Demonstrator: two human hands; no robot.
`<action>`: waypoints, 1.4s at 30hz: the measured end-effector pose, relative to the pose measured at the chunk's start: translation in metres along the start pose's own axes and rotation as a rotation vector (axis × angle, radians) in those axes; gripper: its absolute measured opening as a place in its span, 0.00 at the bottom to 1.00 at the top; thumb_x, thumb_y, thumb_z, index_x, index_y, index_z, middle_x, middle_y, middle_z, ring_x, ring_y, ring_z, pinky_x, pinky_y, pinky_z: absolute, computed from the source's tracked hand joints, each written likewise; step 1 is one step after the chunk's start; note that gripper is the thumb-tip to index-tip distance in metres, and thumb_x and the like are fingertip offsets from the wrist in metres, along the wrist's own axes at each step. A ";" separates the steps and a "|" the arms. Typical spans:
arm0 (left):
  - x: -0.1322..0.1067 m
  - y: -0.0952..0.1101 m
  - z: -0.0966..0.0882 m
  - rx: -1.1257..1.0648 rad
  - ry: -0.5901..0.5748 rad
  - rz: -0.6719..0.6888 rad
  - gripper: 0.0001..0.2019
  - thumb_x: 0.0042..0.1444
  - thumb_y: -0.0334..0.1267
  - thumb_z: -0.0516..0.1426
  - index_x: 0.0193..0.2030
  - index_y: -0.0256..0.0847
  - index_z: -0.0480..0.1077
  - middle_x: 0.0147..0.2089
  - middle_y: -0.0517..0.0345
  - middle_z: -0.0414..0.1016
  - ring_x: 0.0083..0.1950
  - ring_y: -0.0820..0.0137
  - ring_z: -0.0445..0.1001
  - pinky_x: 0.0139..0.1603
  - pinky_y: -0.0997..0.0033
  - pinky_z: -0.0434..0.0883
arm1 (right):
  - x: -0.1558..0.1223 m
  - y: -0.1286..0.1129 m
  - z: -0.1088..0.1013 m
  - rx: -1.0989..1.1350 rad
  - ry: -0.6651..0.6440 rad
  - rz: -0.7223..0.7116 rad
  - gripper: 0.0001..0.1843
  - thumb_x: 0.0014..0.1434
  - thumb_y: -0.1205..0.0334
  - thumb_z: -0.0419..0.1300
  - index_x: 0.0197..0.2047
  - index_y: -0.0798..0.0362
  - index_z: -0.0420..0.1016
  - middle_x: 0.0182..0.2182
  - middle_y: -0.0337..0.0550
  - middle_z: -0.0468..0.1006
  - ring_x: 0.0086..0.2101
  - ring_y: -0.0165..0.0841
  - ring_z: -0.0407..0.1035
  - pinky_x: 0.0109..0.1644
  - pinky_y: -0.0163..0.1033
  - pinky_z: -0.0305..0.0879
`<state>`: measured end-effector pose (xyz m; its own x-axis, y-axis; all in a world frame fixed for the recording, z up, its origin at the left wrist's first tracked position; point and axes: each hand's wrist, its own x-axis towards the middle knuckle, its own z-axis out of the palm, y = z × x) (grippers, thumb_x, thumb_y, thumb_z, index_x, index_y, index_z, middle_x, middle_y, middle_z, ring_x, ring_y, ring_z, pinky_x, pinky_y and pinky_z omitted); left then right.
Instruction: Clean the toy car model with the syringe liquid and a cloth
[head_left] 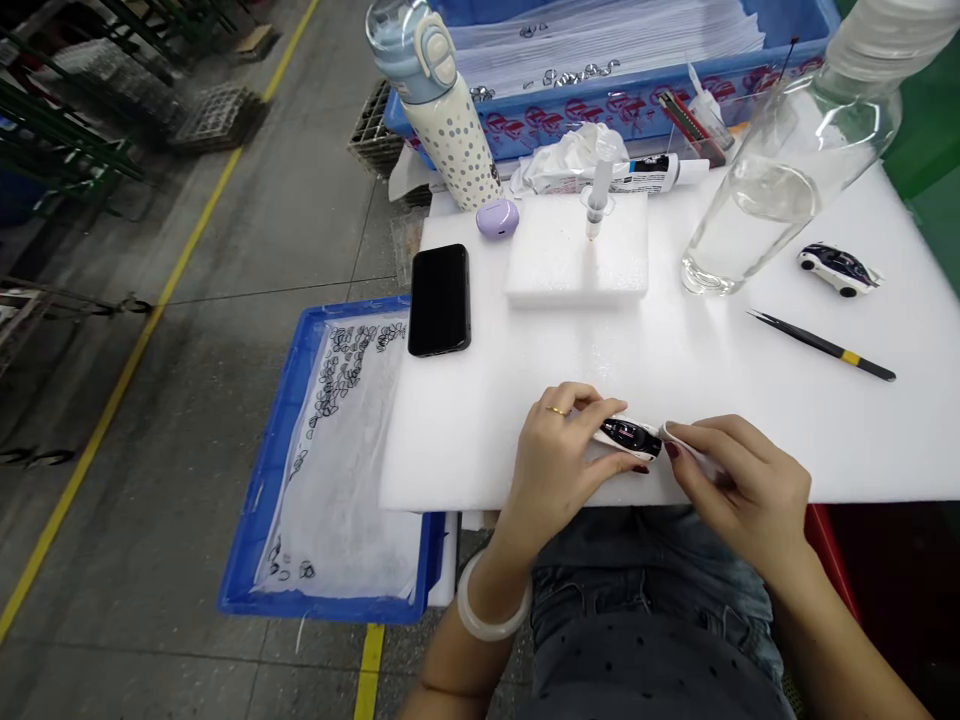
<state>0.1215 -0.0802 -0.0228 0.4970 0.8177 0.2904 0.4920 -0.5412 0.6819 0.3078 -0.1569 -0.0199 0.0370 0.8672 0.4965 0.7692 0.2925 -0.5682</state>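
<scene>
My left hand [561,450] grips a small white toy car [628,437] with dark windows, near the front edge of the white foam sheet [525,400]. My right hand [739,478] pinches a small white cloth or pad [675,437] against the car's right end. A second toy car [838,268] sits at the right of the sheet. Black tweezers [822,345] with a yellow band lie between it and my hands.
A black phone [439,298], a foam block [576,248] with a syringe [598,195] stuck upright, a clear bottle [787,165], a dotted flask [439,105] and a purple earbud case [497,217] stand behind. Blue trays sit at left [259,500] and back [630,100].
</scene>
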 end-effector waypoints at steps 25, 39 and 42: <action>-0.003 -0.001 -0.009 -0.058 -0.116 -0.018 0.14 0.65 0.33 0.56 0.56 0.46 0.74 0.49 0.53 0.76 0.50 0.61 0.72 0.52 0.56 0.73 | 0.023 0.005 -0.014 -0.424 -0.030 -0.254 0.16 0.58 0.53 0.67 0.47 0.49 0.74 0.47 0.50 0.78 0.45 0.49 0.72 0.49 0.56 0.59; -0.008 -0.005 -0.015 -0.154 -0.123 -0.030 0.23 0.61 0.26 0.56 0.61 0.48 0.69 0.54 0.52 0.77 0.54 0.61 0.74 0.55 0.56 0.76 | 0.020 -0.015 0.016 -0.200 -0.282 -0.257 0.20 0.65 0.69 0.53 0.59 0.57 0.67 0.46 0.51 0.79 0.42 0.39 0.72 0.45 0.46 0.70; -0.012 -0.008 -0.018 -0.196 -0.098 -0.052 0.29 0.60 0.28 0.56 0.67 0.50 0.63 0.59 0.50 0.75 0.54 0.61 0.77 0.54 0.56 0.78 | 0.021 0.002 0.005 -0.166 -0.178 -0.189 0.26 0.64 0.71 0.53 0.64 0.54 0.62 0.44 0.50 0.80 0.40 0.40 0.74 0.43 0.46 0.73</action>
<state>0.0989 -0.0825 -0.0197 0.5467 0.8152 0.1914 0.3754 -0.4429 0.8142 0.3071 -0.1358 -0.0141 -0.2174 0.8652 0.4518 0.8463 0.3977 -0.3543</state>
